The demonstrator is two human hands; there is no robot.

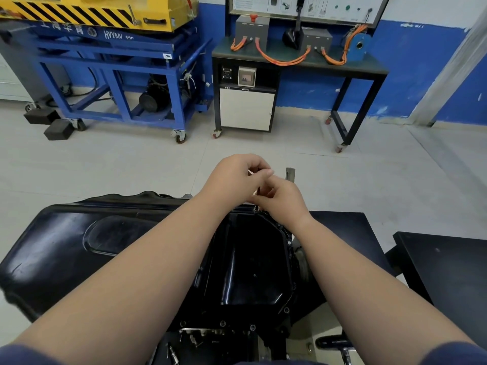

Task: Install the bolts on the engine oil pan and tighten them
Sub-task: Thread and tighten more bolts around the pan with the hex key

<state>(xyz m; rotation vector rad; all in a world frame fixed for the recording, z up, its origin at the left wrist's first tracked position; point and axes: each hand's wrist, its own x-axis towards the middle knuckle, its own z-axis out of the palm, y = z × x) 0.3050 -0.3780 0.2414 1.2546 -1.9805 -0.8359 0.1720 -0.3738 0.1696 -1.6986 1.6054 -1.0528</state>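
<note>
As thin steel driver (258, 191) stands at far rim of glossy black oil pan (250, 259), left hand (234, 177) grips top, right hand (282, 198) pinches shaft, likely steadying.

Wearing a navy top, sleeves (25, 355) ending high on the arms, forearms (158, 259), left hand (234, 177) and right hand (283, 200) going bare.

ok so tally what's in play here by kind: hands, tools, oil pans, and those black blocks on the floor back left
hands: 2 (left hand, right hand)
wrench, gripped by both hands: 1
oil pan: 1
black floor blocks: 2
total: 6
</note>
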